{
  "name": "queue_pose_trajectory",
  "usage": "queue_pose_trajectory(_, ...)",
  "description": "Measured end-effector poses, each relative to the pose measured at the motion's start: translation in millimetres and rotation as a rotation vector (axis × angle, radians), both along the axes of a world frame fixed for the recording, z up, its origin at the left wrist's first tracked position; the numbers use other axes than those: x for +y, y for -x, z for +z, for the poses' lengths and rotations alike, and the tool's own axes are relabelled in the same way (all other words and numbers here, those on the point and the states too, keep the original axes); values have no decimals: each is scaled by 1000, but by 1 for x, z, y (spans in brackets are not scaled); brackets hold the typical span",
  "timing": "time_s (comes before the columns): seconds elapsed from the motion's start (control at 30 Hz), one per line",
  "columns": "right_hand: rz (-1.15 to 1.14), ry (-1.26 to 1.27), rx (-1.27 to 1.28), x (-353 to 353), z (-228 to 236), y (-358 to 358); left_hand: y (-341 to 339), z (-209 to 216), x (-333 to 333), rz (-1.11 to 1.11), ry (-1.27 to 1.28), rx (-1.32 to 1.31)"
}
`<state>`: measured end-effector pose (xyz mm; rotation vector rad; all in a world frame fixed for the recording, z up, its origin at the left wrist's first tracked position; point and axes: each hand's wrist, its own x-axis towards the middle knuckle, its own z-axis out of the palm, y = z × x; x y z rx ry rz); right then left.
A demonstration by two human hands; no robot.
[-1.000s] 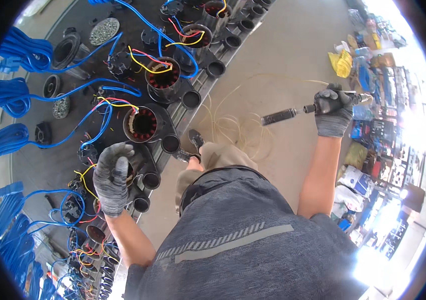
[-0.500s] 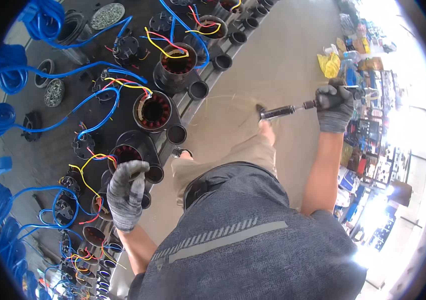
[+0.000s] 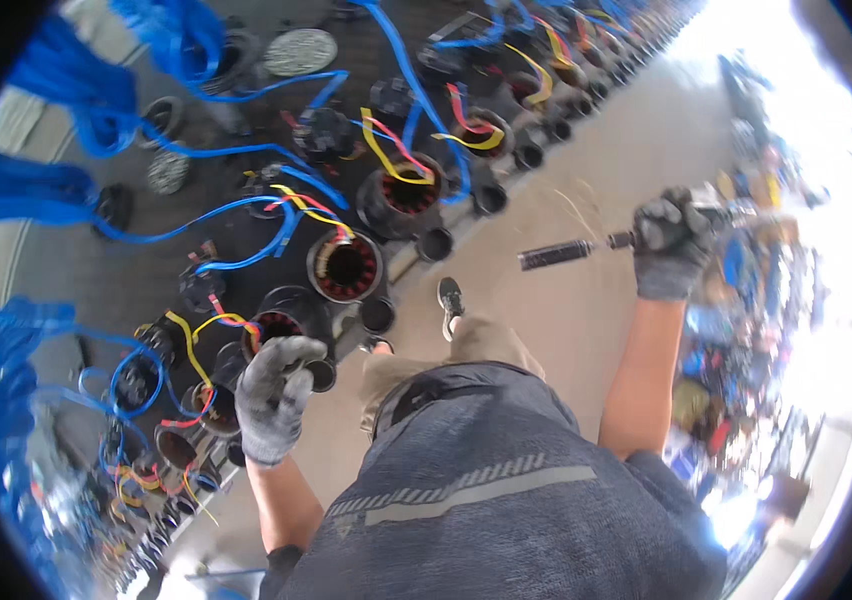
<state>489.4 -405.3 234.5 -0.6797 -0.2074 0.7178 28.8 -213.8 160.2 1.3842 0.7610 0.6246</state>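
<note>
My right hand (image 3: 668,235), in a grey glove, is closed around a long driver tool (image 3: 558,256). Its thin shaft ends in a black cylinder that points left over the floor; the tool's other end is blurred beyond the fist. On the left, my gloved left hand (image 3: 276,405) is held with bent fingers, thumb and forefinger apart, and nothing shows between them. It hangs over the edge of the row of motors, in front of a black motor housing (image 3: 296,305); touching or apart, I cannot tell. Just ahead, another open motor housing (image 3: 346,268) shows copper-coloured windings and red, yellow and blue leads.
Several motor housings line the dark workbench (image 3: 66,290), with black end covers (image 3: 324,135) among them. Coils of blue cable (image 3: 71,85) hang along its far left side. A grey dish of small parts (image 3: 300,52) stands farther up. Cluttered shelves (image 3: 736,350) run along the right.
The view has shifted, and the bench appears farther right and lower. My feet have stepped. The driver tool stays in my right hand, and my left fingers are a little more bent.
</note>
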Motion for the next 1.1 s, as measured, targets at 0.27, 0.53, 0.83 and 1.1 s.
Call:
queue_pose_trajectory(0.27,363,-298,262,111,-41,-45,-77,40,35,276,-415,457)
queue_pose_trajectory(0.53,538,-404,167,193,-42,-46,-129,-29,171,194,-467,845)
queue_pose_trajectory(0.83,581,-343,-38,263,-44,-23,-149,-120,207,-51,-226,821)
queue_pose_trajectory(1.1,696,-294,-279,324,-59,17,-148,-97,178,-140,-332,765)
